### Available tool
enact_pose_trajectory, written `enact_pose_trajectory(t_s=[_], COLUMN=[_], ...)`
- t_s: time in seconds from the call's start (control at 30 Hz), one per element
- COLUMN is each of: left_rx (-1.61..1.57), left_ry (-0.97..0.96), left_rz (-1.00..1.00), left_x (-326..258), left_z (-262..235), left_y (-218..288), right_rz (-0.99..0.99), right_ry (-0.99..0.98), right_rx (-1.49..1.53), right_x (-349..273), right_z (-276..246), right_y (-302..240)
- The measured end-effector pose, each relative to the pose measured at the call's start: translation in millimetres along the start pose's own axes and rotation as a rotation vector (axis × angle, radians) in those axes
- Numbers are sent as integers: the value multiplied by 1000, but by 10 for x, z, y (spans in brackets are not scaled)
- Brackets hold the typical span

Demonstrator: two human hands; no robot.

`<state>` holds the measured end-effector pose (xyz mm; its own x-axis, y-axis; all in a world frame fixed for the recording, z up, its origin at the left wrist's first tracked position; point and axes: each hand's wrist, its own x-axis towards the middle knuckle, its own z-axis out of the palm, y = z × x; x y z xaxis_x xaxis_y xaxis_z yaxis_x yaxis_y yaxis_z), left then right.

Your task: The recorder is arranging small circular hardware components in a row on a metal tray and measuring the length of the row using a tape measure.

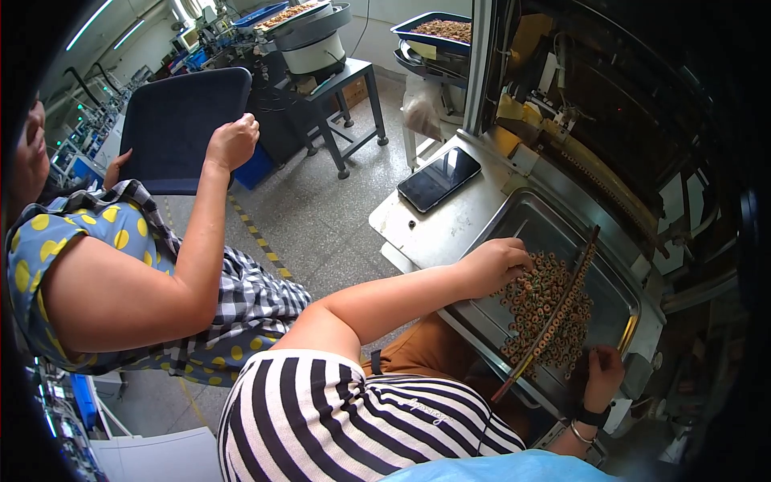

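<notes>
My right hand [602, 373] grips the near end of a thin rod [550, 317] that lies slanted over the rings [546, 309]. The rings are small and brownish, in a heap inside a metal tray [618, 281]. My left hand [498, 265] rests on the heap's left edge, fingers curled onto some rings. Beyond the tray a phone [439, 178] lies flat. At my left, a person's hand [233, 140] holds up a dark tray [181, 128].

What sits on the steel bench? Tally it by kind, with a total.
Phone: 1
Steel tray: 1
Long rod: 1
Small rings: a heap, too many to count
Total: 3, plus the rings
</notes>
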<state>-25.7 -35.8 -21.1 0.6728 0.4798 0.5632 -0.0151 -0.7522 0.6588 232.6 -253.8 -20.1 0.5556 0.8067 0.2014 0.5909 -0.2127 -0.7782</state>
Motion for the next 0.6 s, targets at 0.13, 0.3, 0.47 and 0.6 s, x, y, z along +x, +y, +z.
enact_pose_trajectory(t_s=[0.13, 0.3, 0.47, 0.6], left_rx=[12, -20, -15, -1], left_ry=[13, 13, 29, 39], left_rz=[-7, -35, -32, -45], left_x=[4, 11, 6, -4], left_z=[3, 10, 10, 3], left_y=[-9, -9, -20, 4], right_rz=[35, 17, 33, 25], right_ry=[-11, -16, -22, -36], right_rx=[-5, 33, 7, -6], right_x=[-8, -3, 6, -3], right_z=[-14, 1, 4, -25], right_y=[-48, -52, -24, -28])
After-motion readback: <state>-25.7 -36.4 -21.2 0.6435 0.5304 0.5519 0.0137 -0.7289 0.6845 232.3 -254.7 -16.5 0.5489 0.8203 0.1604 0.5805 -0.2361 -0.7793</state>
